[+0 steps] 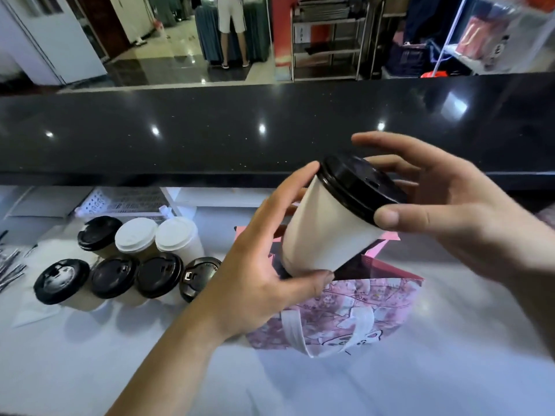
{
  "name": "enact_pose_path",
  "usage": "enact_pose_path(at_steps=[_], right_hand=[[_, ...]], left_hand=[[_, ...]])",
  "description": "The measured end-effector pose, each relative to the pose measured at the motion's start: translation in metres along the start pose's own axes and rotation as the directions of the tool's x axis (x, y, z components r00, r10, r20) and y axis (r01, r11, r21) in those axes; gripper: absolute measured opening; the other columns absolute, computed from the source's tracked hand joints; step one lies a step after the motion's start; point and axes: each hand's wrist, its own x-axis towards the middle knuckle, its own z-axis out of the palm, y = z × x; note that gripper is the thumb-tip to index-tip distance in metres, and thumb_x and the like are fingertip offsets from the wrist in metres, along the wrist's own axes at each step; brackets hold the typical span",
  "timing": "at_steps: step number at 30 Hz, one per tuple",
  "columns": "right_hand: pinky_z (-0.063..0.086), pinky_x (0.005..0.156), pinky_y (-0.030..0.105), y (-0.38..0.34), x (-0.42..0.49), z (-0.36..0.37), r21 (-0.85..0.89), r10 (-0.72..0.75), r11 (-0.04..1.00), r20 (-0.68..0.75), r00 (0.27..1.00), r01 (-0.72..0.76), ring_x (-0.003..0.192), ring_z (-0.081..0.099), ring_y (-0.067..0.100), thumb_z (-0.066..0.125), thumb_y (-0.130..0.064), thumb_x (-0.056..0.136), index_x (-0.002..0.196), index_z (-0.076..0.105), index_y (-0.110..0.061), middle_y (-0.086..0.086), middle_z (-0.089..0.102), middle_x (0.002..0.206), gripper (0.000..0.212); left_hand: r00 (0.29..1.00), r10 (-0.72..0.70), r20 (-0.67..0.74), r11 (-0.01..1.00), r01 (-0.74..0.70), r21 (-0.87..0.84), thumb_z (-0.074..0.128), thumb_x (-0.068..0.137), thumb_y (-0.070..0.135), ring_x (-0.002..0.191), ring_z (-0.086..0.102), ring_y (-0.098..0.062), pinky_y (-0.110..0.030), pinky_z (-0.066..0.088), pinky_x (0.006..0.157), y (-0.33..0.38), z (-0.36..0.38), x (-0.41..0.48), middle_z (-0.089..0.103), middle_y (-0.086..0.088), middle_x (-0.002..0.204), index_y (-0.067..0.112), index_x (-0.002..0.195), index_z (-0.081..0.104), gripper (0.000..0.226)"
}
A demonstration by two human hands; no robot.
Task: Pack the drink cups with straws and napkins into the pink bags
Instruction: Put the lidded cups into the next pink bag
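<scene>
On my desk (pixel 450 370) the pink bag (pixel 375 298) stands open near the middle, with seven lidded cups (pixel 135 259) clustered toward the left edge. Above the bag I hold a tilted white cup (pixel 327 229), my left hand (pixel 255 274) gripping its body and my right hand (pixel 456 211) pinching its black lid (pixel 357 187).

White cup (pixel 327 232) tilting over open pink bag (pixel 375 301)
Black-lidded, it is leaning between left hand (pixel 264 274) and right hand (pixel 450 211); seven lidded cups (pixel 158 274) are standing left of them.

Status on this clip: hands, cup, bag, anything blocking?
Left hand grips white cup low; right hand pinches its black lid. Cup tilted above open pink bag, not yet in. Nothing seen blocking bag mouth.
</scene>
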Motion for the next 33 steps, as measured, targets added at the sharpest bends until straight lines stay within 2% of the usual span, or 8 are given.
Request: enact_pose_path(at_steps=[5, 9, 11, 15, 19, 24, 28, 33], right_hand=[[0.057, 0.089, 0.034, -0.018, 0.004, 0.0, -0.229, 0.116, 0.97, 0.125, 0.985, -0.085, 0.115, 0.066, 0.025, 0.093, -0.045, 0.055, 0.134, 0.059, -0.034, 0.003, 0.065, 0.127, 0.087], [0.058, 0.084, 0.025, -0.025, 0.002, 0.004, -0.37, 0.118, 0.923, 0.006, 0.993, -0.108, 0.107, 0.07, 0.015, 0.094, -0.028, 0.054, 0.131, 0.061, -0.037, -0.004, 0.071, 0.117, 0.085], [0.058, 0.084, 0.024, -0.024, -0.001, 0.004, -0.395, 0.092, 0.91, -0.111, 0.99, -0.129, 0.105, 0.07, 0.013, 0.097, -0.029, 0.052, 0.13, 0.061, -0.041, -0.008, 0.071, 0.113, 0.087], [0.057, 0.087, 0.026, -0.017, -0.015, 0.006, -0.373, 0.073, 0.913, -0.254, 0.964, -0.167, 0.109, 0.069, 0.014, 0.092, -0.03, 0.056, 0.134, 0.059, -0.036, -0.007, 0.069, 0.12, 0.084], [0.055, 0.078, 0.017, -0.013, -0.027, 0.02, -0.287, 0.052, 0.947, -0.308, 0.95, -0.145, 0.101, 0.069, 0.005, 0.079, -0.014, 0.072, 0.131, 0.061, -0.033, -0.014, 0.071, 0.111, 0.064], [0.056, 0.09, 0.026, -0.011, -0.029, 0.042, -0.434, 0.064, 0.882, -0.273, 0.96, -0.182, 0.113, 0.065, 0.012, 0.089, -0.008, 0.051, 0.128, 0.061, -0.042, -0.007, 0.062, 0.123, 0.089], [0.051, 0.094, 0.025, -0.004, -0.023, 0.071, -0.655, 0.201, 0.713, -0.152, 0.968, -0.251, 0.121, 0.055, 0.009, 0.08, -0.027, 0.061, 0.132, 0.052, -0.053, -0.019, 0.045, 0.132, 0.08], [0.052, 0.092, 0.032, 0.03, -0.003, 0.097, -0.845, 0.363, 0.468, -0.082, 0.928, -0.257, 0.112, 0.055, 0.008, 0.061, -0.054, 0.065, 0.139, 0.04, -0.051, -0.025, 0.032, 0.13, 0.077]], left_hand=[[0.991, -0.042, 0.13, 0.998, 0.035, 0.055, 0.085, 0.077, 0.008, 0.132, 0.047, -0.012, -0.022, 0.053, 0.093, -0.003, -0.019, 0.0, 0.041, 0.029, 0.142, 0.07, 0.136, 0.031, 0.101], [0.981, -0.062, 0.181, 0.98, 0.025, 0.2, 0.083, 0.079, 0.021, 0.136, 0.035, 0.007, -0.011, 0.041, 0.096, -0.011, -0.042, 0.009, 0.029, 0.041, 0.142, 0.071, 0.137, 0.026, 0.095], [0.978, -0.115, 0.176, 0.957, 0.061, 0.285, 0.079, 0.083, 0.023, 0.128, 0.038, 0.017, -0.003, 0.036, 0.093, -0.023, -0.057, 0.011, 0.035, 0.04, 0.137, 0.063, 0.133, 0.04, 0.074], [0.969, -0.164, 0.186, 0.877, 0.056, 0.478, 0.073, 0.087, 0.039, 0.117, 0.051, 0.001, -0.026, 0.039, 0.104, -0.052, -0.066, 0.002, 0.06, 0.032, 0.116, 0.046, 0.117, 0.064, 0.032], [0.925, -0.225, 0.305, 0.776, -0.018, 0.63, 0.052, 0.067, 0.076, 0.136, 0.029, -0.003, -0.028, 0.015, 0.118, -0.063, -0.062, 0.001, 0.041, 0.029, 0.14, 0.051, 0.143, 0.035, 0.082], [0.823, -0.309, 0.476, 0.785, -0.062, 0.616, 0.061, 0.054, 0.087, 0.145, -0.027, 0.004, -0.036, -0.019, 0.121, -0.063, -0.059, -0.002, -0.006, 0.024, 0.162, 0.054, 0.148, -0.019, 0.128], [0.83, -0.251, 0.497, 0.824, -0.087, 0.56, 0.069, 0.051, 0.086, 0.148, -0.025, -0.002, -0.044, -0.007, 0.124, -0.068, -0.062, 0.001, -0.008, 0.024, 0.162, 0.045, 0.153, -0.017, 0.139], [0.826, -0.285, 0.486, 0.862, -0.001, 0.508, 0.077, 0.049, 0.078, 0.131, -0.036, 0.019, -0.031, -0.015, 0.122, -0.072, -0.067, 0.003, -0.032, 0.059, 0.125, 0.05, 0.151, -0.017, 0.142]])
